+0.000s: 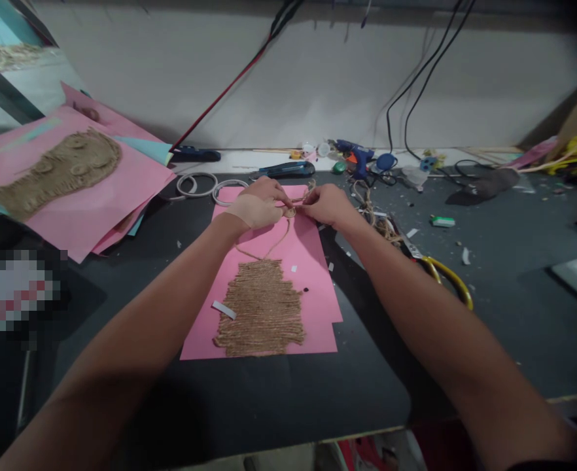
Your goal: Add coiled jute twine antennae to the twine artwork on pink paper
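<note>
At the far end of the pink paper [320, 297], jute twine [282, 241] is held in near-closed pinches by the left hand [260, 204] and right hand [328, 205]. Its curve could be skewed by uneven tugging. From the pinch, the strand points toward the paper's near edge, its long axis slanting leftward.

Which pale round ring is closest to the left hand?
The ring on the right, with pink paper showing through it, is nearest the left hand. The other ring lies farther left, on the dark table.
</note>
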### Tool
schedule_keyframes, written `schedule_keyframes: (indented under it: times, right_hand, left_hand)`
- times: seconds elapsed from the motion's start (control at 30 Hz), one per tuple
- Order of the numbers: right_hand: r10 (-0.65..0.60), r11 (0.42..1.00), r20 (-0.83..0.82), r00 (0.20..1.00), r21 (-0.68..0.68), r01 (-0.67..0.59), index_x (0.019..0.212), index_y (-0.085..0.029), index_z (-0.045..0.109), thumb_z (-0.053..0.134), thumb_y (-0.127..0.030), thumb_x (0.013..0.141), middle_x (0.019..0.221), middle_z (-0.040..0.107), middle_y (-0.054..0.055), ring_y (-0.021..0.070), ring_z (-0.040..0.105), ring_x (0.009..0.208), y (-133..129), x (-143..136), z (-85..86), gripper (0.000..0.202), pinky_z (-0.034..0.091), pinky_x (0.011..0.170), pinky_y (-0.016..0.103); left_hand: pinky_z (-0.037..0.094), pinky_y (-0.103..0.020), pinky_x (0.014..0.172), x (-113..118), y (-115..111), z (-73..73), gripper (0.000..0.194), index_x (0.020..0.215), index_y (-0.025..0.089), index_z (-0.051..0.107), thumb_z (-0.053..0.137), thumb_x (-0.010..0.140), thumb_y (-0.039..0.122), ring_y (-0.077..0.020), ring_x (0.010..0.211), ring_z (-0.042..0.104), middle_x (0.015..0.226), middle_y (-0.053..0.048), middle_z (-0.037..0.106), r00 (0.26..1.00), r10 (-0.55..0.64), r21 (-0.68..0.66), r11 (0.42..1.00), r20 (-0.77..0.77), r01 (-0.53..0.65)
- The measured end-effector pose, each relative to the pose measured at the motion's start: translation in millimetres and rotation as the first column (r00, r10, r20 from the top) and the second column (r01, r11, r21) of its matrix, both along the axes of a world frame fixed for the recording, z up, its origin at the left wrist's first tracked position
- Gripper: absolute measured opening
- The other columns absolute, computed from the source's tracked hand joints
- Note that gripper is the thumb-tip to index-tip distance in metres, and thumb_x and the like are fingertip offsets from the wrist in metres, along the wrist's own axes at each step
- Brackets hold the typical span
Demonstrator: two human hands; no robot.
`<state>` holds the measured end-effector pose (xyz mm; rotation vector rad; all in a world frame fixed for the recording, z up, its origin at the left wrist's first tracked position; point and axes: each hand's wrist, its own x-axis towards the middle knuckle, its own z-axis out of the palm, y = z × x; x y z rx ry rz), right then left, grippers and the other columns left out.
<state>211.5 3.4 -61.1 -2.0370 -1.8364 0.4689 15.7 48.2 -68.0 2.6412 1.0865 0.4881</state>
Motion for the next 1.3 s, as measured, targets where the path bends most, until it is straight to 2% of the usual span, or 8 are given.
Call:
schedule_keyframes:
  times: [0.17,0.37,0.7,0.8,0.97,1.07,1.2,1.3]
  right_hand:
    - [0.056,0.997,0.009,0.998,-0.05,-0.056,0.088,-0.018,0.079,0.077,-0.033,0.083,0.089,0.078,0.01,0.0251,0.072,0.086,-2,3,12.5,0.016,0.054,0.078,0.034]
    - [-0.019,1.0,0.084,0.996,0.01,0.018,0.09,-0.014,0.077,0.07,-0.034,0.088,0.081,0.074,0.01,0.0239,0.07,0.081,-11,33,52.8,0.021,0.053,0.075,0.034]
    - [-0.066,0.994,0.252,0.965,-0.067,0.085,0.1,-0.015,0.077,0.065,-0.035,0.097,0.079,0.074,0.008,0.016,0.061,0.068,-69,73,117.5,0.023,0.043,0.07,0.034]
    - [-0.043,0.984,0.425,0.904,-0.137,0.111,0.091,-0.021,0.075,0.067,-0.036,0.095,0.09,0.077,0.01,0.0209,0.063,0.075,-99,92,109.3,0.018,0.044,0.075,0.037]
    - [-0.074,0.875,0.454,0.888,-0.397,0.276,0.074,-0.03,0.059,0.063,-0.049,0.091,0.08,0.073,0.012,0.0307,0.068,0.076,-170,123,53.2,0.026,0.044,0.07,0.042]
    - [-0.195,0.889,0.381,0.904,-0.32,0.327,0.081,-0.033,0.052,0.06,-0.054,0.085,0.086,0.072,0.014,0.0353,0.069,0.083,-205,132,24.8,0.022,0.047,0.074,0.047]
    - [-0.395,0.851,0.291,0.871,-0.242,0.466,0.088,-0.034,0.04,0.057,-0.06,0.08,0.098,0.073,0.017,0.0387,0.07,0.093,-223,131,14.6,0.031,0.049,0.08,0.048]
    - [-0.327,0.854,0.311,0.892,-0.307,0.42,0.084,-0.034,0.04,0.05,-0.057,0.084,0.089,0.071,0.016,0.0385,0.069,0.086,-220,128,15.8,0.025,0.047,0.075,0.047]
  left_hand:
    - [0.048,-0.041,0.105,0,-1,1.4,0.026,0.101,0.025,0.086,0.066,0.087,0.032,-0.0284,0.119,0.061,0.116,-0.008,0.076,1.0,0.008,-0.002,1.0,0.001,-0.008]
    - [0.049,-0.041,0.104,1,-1,2.7,0.027,0.102,0.024,0.085,0.066,0.085,0.032,-0.0293,0.12,0.061,0.116,-0.008,0.077,1.0,0.0,-0.03,1.0,0.002,0.0]
    - [0.047,-0.044,0.108,-4,-1,7.3,0.025,0.095,0.025,0.084,0.066,0.085,0.038,-0.0302,0.122,0.06,0.117,-0.008,0.076,1.0,0.017,-0.015,1.0,-0.024,-0.018]
    - [0.047,-0.044,0.107,-6,2,7.9,0.022,0.091,0.024,0.083,0.067,0.083,0.036,-0.0318,0.124,0.059,0.118,-0.009,0.075,0.999,0.019,-0.014,1.0,-0.035,-0.019]
    - [0.048,-0.047,0.105,-5,6,7.5,0.025,0.092,0.025,0.084,0.069,0.083,0.044,-0.0326,0.12,0.06,0.116,-0.009,0.075,0.999,0.018,-0.035,0.999,-0.032,-0.019]
    - [0.048,-0.046,0.105,-5,5,8.9,0.03,0.091,0.025,0.084,0.07,0.084,0.049,-0.0327,0.121,0.06,0.116,-0.009,0.075,0.999,0.018,-0.049,0.999,-0.039,-0.02]
    - [0.049,-0.045,0.104,-5,1,10.9,0.031,0.092,0.024,0.084,0.07,0.084,0.051,-0.032,0.119,0.06,0.114,-0.008,0.076,0.999,0.019,-0.034,0.999,-0.042,-0.02]
    - [0.049,-0.045,0.105,-4,-2,9.9,0.027,0.091,0.026,0.084,0.067,0.085,0.046,-0.0309,0.117,0.061,0.115,-0.007,0.077,0.999,0.007,-0.022,1.0,-0.035,-0.008]
